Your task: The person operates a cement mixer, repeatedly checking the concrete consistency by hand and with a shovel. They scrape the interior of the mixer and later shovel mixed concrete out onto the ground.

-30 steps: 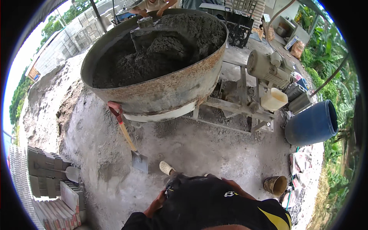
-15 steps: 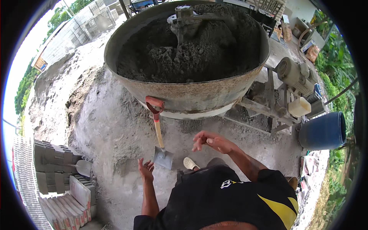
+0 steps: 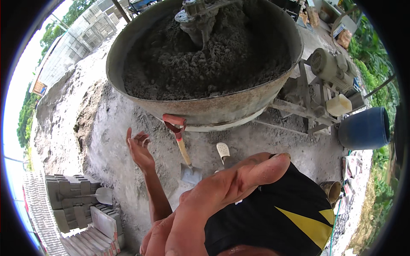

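My left hand (image 3: 140,150) is raised over the grey ground at the left, open, its fingers loosely bent and apart, holding nothing. Close to the camera, my right hand (image 3: 213,196) looms large across the lower middle. Its thumb stretches away from the fingers, which run toward the lower edge and are partly cut off; nothing shows in it. Between my left hand and my feet, a shovel (image 3: 183,151) with a red grip leans on a big round mixing pan (image 3: 205,106). Dark grey mortar mix (image 3: 200,68) fills the pan around a central mixing arm (image 3: 198,25).
An electric motor (image 3: 326,66) sits on a frame right of the pan, near a cream plastic jug (image 3: 339,104) and a blue barrel (image 3: 363,128). At lower left are stacked concrete blocks (image 3: 68,192) with a second shovel (image 3: 103,196). A cream clog (image 3: 222,149) shows on my foot.
My right hand has risen close to the camera and moved lower in the picture. My left hand has moved forward and left. The view has shifted slightly, and the mix in the pan looks rearranged.
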{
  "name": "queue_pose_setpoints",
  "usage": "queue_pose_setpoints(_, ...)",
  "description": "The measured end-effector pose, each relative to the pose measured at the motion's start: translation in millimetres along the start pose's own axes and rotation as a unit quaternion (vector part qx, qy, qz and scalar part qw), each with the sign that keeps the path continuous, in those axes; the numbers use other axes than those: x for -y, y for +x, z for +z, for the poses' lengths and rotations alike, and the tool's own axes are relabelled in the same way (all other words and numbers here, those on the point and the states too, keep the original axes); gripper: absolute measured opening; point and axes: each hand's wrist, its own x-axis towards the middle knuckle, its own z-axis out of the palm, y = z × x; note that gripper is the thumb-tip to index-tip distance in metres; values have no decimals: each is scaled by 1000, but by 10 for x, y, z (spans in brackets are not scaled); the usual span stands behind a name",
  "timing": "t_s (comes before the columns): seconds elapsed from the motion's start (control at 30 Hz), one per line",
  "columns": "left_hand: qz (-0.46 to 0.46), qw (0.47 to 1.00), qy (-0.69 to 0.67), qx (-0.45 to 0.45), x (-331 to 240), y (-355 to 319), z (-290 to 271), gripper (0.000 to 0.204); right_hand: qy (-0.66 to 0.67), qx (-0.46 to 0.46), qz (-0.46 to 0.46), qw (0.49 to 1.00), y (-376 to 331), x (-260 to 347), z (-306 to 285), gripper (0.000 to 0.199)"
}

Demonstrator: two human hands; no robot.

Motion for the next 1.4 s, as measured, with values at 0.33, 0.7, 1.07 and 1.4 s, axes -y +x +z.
queue_pose_setpoints(0.33, 71, 995, 67, 34, -11, 932, 680, 55, -94, -1, 20, 995, 44, 1004, -690, 125)
queue_pose_setpoints(0.7, 140, 888, 438, 21, 395, 1807, 1094, 45, -894, -340, 264, 124, -1392, 3385, -141, 34)
queue_pose_setpoints(1.07, 67, 861, 505, -12, 447, 1845, 1319, 38, -940, -322, 111, 19, -1623, 3597, -365, 13)
queue_pose_setpoints(1.4, 157, 827, 539, -42, 430, 1805, 1465, 65, -921, -369, 89, 87, -1701, 3599, -297, 44)
